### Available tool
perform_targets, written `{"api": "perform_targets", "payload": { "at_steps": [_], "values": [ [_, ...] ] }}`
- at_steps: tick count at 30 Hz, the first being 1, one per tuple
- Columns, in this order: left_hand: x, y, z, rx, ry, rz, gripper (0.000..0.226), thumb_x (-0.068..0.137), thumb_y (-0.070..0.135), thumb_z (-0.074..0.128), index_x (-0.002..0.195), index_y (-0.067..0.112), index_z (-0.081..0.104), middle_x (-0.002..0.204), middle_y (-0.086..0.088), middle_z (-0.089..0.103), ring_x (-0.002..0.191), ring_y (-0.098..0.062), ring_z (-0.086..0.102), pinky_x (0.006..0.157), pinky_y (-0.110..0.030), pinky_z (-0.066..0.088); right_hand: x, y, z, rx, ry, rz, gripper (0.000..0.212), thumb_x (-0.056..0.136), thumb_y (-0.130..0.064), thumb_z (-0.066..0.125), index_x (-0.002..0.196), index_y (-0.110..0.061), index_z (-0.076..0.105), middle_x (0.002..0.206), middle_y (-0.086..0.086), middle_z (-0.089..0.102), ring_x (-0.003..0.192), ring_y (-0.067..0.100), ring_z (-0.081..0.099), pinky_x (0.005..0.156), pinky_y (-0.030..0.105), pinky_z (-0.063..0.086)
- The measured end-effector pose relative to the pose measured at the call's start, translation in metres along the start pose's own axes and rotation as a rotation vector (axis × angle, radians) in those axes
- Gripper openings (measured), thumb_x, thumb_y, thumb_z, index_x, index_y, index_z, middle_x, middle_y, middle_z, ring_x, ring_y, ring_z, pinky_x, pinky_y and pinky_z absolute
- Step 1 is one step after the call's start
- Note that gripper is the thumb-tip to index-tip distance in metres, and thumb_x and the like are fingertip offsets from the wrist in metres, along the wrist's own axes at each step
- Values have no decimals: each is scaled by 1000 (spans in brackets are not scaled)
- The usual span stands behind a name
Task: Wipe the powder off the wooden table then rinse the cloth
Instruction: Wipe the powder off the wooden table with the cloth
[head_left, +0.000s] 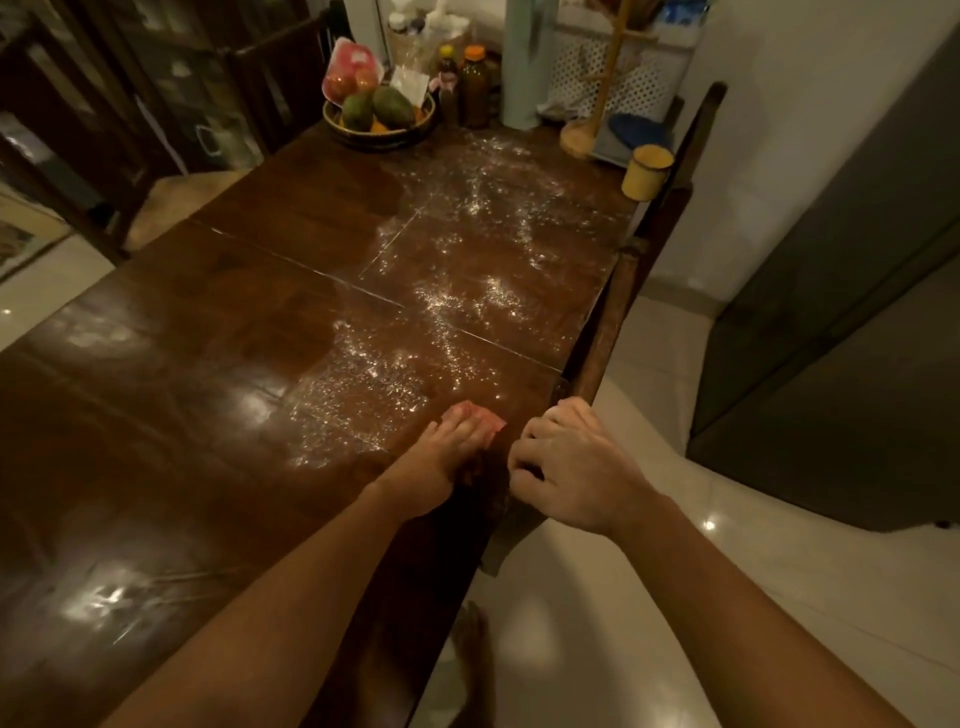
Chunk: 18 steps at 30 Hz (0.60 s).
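Observation:
A dark wooden table fills the view, with white powder scattered over its right half from the near edge to the far end. My left hand presses flat on a pink cloth at the near end of the powder, close to the table's right edge. Most of the cloth is hidden under my fingers. My right hand hangs cupped just past the right edge, level with the cloth, fingers curled and holding nothing I can see. The left half of the table looks wiped and shiny.
A fruit basket and two bottles stand at the far end. A yellow cup sits at the far right corner. A chair back leans along the right edge. A grey fridge stands to the right.

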<state>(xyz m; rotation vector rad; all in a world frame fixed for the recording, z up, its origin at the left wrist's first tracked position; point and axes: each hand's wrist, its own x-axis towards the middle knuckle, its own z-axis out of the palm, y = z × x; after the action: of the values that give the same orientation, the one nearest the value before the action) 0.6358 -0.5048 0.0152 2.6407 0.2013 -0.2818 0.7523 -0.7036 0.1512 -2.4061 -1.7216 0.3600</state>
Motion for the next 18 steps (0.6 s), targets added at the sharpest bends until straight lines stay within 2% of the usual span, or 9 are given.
{"api": "perform_targets", "payload": {
  "at_steps": [2, 3, 7, 9, 11, 12, 15, 17, 18],
  "values": [
    [9, -8, -7, -5, 70, -79, 97, 90, -5, 50, 152, 44, -6, 162, 15, -9, 147, -12, -22, 121, -51, -10, 9, 20, -6, -35, -29, -55, 44, 94, -54, 34, 83, -32, 70, 90, -15, 59, 93, 7, 49, 103, 34, 31],
    [21, -11, -13, -16, 105, -147, 98, 89, -6, 51, 151, 46, -5, 163, 13, -5, 147, -14, -19, 122, -54, -7, 15, 32, -9, -53, -11, -53, 42, 94, -52, 37, 81, -31, 70, 89, -15, 59, 93, 7, 50, 104, 34, 31],
    [97, -13, -36, -41, 242, -400, 77, 96, 10, 51, 157, 20, 5, 165, -9, 6, 151, -34, -9, 121, -57, -2, 43, 78, -24, -60, 54, 85, 26, 88, -50, 48, 75, -31, 62, 93, -16, 54, 109, 4, 45, 119, 32, 18],
    [133, -11, -36, -13, 274, -429, 83, 95, 12, 56, 157, 13, 2, 164, -16, 8, 150, -42, -5, 117, -54, -8, 57, 88, -24, -86, 41, 142, 23, 86, -49, 51, 72, -31, 57, 93, -16, 52, 113, 5, 42, 121, 34, 14],
    [151, -4, -29, 39, 250, -325, 93, 89, 3, 62, 158, 16, 0, 165, -15, 6, 151, -39, -7, 118, -49, -7, 60, 85, -20, -83, 83, 188, 22, 83, -47, 52, 67, -32, 53, 91, -15, 50, 111, 6, 41, 122, 38, 12],
    [157, -3, -25, 74, 222, -219, 93, 89, 3, 61, 158, 20, 1, 166, -11, 4, 151, -34, -10, 120, -46, -7, 62, 85, -18, -78, 101, 199, 22, 82, -47, 50, 65, -32, 51, 90, -14, 49, 110, 7, 41, 122, 40, 13],
    [143, -6, -24, -20, 102, 156, 77, 95, 16, 56, 156, 32, 11, 165, 6, 6, 151, -15, -9, 122, -35, -8, 63, 87, -17, -78, 88, 205, 23, 82, -49, 44, 64, -35, 50, 85, -14, 49, 107, 10, 43, 121, 41, 14],
    [118, -17, -26, -81, 24, 268, 67, 96, 22, 56, 152, 40, 24, 161, 16, 15, 150, -3, -2, 123, -32, -2, 63, 88, -20, -79, 79, 209, 23, 82, -48, 43, 64, -35, 51, 82, -15, 48, 106, 9, 43, 120, 39, 13],
    [105, -25, -29, -64, 9, 288, 62, 96, 23, 55, 149, 43, 30, 159, 20, 19, 149, 3, -1, 124, -35, 2, 64, 87, -20, -72, 84, 211, 23, 82, -48, 44, 63, -35, 51, 82, -16, 47, 105, 9, 44, 120, 39, 13]
  ]
}}
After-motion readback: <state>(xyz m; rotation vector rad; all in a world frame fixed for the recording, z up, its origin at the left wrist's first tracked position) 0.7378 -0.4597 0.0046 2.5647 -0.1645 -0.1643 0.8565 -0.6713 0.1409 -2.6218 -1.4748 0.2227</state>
